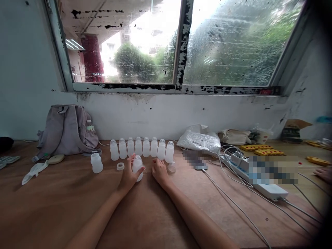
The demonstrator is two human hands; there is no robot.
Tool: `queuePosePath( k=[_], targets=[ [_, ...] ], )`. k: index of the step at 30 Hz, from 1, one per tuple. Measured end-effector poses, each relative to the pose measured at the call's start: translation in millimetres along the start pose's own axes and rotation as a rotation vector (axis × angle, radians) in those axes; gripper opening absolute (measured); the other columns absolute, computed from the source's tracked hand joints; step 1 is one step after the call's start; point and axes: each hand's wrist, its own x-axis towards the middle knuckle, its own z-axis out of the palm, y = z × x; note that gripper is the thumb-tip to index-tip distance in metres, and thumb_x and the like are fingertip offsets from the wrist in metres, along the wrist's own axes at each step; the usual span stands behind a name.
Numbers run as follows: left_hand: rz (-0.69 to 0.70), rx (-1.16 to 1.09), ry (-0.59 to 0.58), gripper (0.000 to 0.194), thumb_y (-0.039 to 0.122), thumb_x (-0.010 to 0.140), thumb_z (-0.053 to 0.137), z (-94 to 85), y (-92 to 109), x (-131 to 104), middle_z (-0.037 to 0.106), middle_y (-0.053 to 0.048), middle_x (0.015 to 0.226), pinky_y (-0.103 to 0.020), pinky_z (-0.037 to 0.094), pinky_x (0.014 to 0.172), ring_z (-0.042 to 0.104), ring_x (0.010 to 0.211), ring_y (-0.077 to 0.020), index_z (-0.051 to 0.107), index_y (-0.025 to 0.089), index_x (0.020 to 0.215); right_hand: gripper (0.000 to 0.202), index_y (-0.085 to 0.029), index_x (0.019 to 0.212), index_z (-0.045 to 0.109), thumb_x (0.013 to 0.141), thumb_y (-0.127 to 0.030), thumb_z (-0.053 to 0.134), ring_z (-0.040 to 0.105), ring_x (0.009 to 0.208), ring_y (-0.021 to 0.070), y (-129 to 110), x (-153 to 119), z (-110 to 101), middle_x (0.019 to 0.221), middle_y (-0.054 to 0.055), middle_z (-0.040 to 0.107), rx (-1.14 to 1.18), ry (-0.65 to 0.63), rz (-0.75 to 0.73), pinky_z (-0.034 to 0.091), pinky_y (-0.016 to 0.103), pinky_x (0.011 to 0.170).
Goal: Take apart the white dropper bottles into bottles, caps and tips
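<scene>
My left hand [129, 174] is wrapped around a frosted white baby bottle [138, 166], which stands at the middle of the table. To its right my right hand [159, 172] rests on the wood with its fingers curled; whatever they may hold is hidden. Behind both hands runs a row of similar capped baby bottles [138, 147]. A bottle without a cap [97, 163] stands off to the left. Between it and my left hand lies a white ring [120, 166]. Just beyond my right hand sits a clear dome cap [172, 167].
A grey backpack [67, 129] leans against the wall at left, near a white cloth [35, 171]. On the right are a silver plastic bag [199, 138], a white power strip [269, 189], trailing cables and yellow racks [269, 152]. Another person's hand [323, 173] shows at the right edge.
</scene>
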Motion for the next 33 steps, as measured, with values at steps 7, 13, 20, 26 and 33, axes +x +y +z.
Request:
queuePosePath(
  k=[7,13,20,26,33],
  targets=[
    [-0.235,-0.083,-0.16,0.053,0.044,0.067,0.058,9.9,-17.1,-9.5,0.059,-0.005,0.086,-0.029,0.045,0.067,0.058,0.077,-0.0176,0.038,0.018,0.108,0.018,-0.015,0.087,0.054,0.076,-0.016,0.039,0.052,0.084,0.0172,-4.7,-0.8,-1.0,0.086,0.007,0.059,0.251,0.047,-0.053,0.039,0.028,0.077],
    [-0.053,0.216,-0.207,0.041,0.042,0.068,0.057,8.9,-7.7,-13.7,0.057,-0.005,0.094,-0.032,0.043,0.073,0.054,0.087,-0.0209,0.045,0.021,0.101,0.037,-0.016,0.081,0.054,0.082,-0.045,0.032,0.055,0.062,0.0145,-21.3,5.0,-12.8,0.072,0.005,0.06,0.893,-0.053,0.177,0.044,0.025,0.058],
    [0.071,0.439,-0.364,0.038,0.037,0.073,0.05,11.6,0.2,-19.4,0.059,-0.007,0.093,-0.031,0.041,0.072,0.054,0.086,-0.0222,0.046,0.021,0.108,0.037,-0.016,0.068,0.055,0.078,-0.047,0.038,0.048,0.055,0.012,-32.3,2.9,-22.6,0.059,0.001,0.055,0.855,-0.037,0.109,0.037,0.021,0.052],
    [-0.007,0.359,-0.438,0.045,0.038,0.068,0.056,9.4,9.1,-19.7,0.06,-0.004,0.096,-0.027,0.042,0.066,0.058,0.084,-0.0213,0.044,0.025,0.109,0.04,-0.017,0.04,0.039,0.075,-0.036,0.041,0.029,0.041,0.0074,-25.0,4.4,-20.3,0.039,-0.004,0.032,0.453,0.143,-0.011,0.022,0.021,0.042],
    [-0.063,0.335,-0.413,0.044,0.039,0.065,0.059,11.6,28.2,-16.3,0.063,-0.001,0.088,-0.026,0.041,0.059,0.06,0.078,-0.0215,0.046,0.028,0.105,0.038,-0.017,0.04,0.032,0.074,-0.032,0.039,0.024,0.042,0.0066,-22.3,11.8,-34.2,0.042,-0.005,0.024,0.467,0.146,-0.026,0.017,0.022,0.043]
  ],
)
